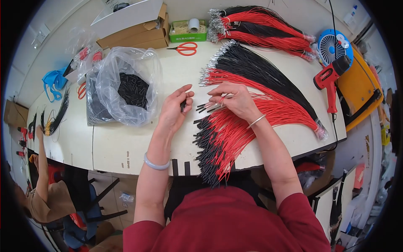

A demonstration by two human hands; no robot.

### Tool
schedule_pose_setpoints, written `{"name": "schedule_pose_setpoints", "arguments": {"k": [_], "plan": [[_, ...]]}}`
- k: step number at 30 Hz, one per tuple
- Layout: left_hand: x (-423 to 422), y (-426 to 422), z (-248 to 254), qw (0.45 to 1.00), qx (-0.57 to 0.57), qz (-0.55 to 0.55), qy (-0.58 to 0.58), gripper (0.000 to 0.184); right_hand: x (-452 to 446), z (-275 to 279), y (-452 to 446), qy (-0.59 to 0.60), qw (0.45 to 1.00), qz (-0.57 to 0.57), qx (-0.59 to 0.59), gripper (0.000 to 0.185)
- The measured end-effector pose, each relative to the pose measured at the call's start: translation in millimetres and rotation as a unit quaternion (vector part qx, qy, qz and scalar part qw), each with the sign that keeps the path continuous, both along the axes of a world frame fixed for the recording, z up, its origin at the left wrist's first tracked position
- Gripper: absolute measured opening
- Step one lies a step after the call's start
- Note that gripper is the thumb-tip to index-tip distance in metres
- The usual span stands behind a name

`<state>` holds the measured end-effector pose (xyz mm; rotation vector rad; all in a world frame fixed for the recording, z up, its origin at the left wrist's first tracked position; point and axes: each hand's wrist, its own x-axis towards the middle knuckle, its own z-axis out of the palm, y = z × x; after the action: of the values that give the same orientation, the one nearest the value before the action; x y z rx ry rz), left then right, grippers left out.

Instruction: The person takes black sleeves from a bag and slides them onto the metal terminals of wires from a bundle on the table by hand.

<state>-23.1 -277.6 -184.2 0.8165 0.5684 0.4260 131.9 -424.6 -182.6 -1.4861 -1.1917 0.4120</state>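
Note:
My left hand (174,108) is half closed, with a few short black sleeves (183,105) held in its curled fingers. To the right, my right hand (236,101) pinches a red wire near its end, above a fanned bundle of red wires (268,110). Many of these wires carry black sleeves (203,147) on their ends, which hang over the table's front edge. Behind my right hand lie black wires (256,63) and red ones with bare silvery ends. A clear plastic bag (153,80) left of my left hand holds a heap of loose black sleeves (132,90).
Orange-handled scissors (187,48) lie before a green box (180,33) with a white roll. More wire bundles (260,29) lie at the back. A red heat gun (331,80) and blue fan (333,46) stand right. Another person (50,197) works at far left.

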Motion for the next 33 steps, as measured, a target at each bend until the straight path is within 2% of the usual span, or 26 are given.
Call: {"name": "schedule_pose_setpoints", "arguments": {"k": [1,5,10,15,21,25,33], "plan": [[-1,-1,-1,1.0,0.0,-0.001,0.001,0.031,0,1,-2,0.001,1.0,-0.001,0.0,0.018],[-1,-5,-7,0.999,-0.016,-0.045,0.006,0.033,4,10,-6,0.13,0.989,0.053,-0.053,0.018],[2,-9,-4,0.994,-0.053,-0.084,-0.034,0.032,9,14,-11,0.207,0.969,0.041,-0.126,0.017],[1,-11,-8,0.997,-0.022,-0.073,-0.03,0.026,7,9,-6,0.199,0.976,0.059,-0.064,0.015],[2,-14,-4,0.996,-0.02,-0.08,-0.033,0.021,6,12,-8,0.182,0.979,0.025,-0.092,0.015],[4,-15,-9,0.997,-0.017,-0.067,-0.018,0.018,-1,5,0,0.072,0.996,-0.014,-0.051,0.012],[6,-17,-13,0.998,0.014,-0.061,0.002,0.019,-2,3,-1,0.05,0.996,-0.016,-0.075,0.01]]}}
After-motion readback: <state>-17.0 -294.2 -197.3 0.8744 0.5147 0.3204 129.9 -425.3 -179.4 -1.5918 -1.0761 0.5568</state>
